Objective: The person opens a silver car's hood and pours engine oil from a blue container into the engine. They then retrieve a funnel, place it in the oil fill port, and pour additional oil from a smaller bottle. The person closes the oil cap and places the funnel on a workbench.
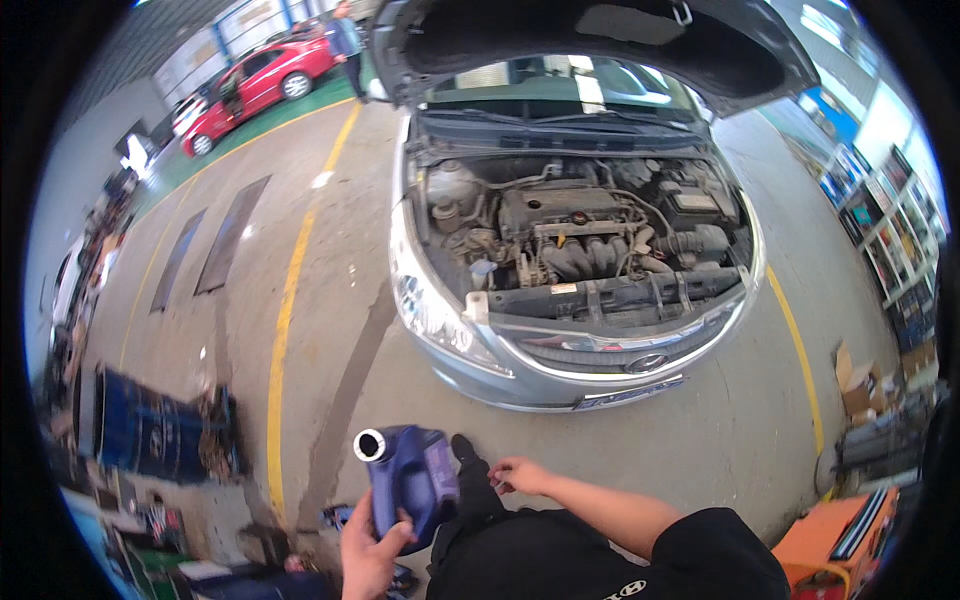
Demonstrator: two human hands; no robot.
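Observation:
My left hand [372,545] is closed on the handle of a purple-blue plastic jug [432,470], held low in front of my body. The jug's round mouth [369,445] is uncapped and has a pale rim. On the other side of my body, my right hand [517,476] is raised with its fingers curled together; whatever may be between them is too small to make out. Ahead stands a silver-blue car [480,375] with its hood [560,45] propped up. Its engine [570,215] lies exposed, with a round dark cap on top. Neither hand touches the car.
A blue drum [150,430] lies at the left. An orange cart [835,535] stands at the lower right, below cardboard boxes [860,385] and shelves [895,235]. A red car [260,85] and a person [346,45] are at the far left. Yellow lines [290,300] cross the floor.

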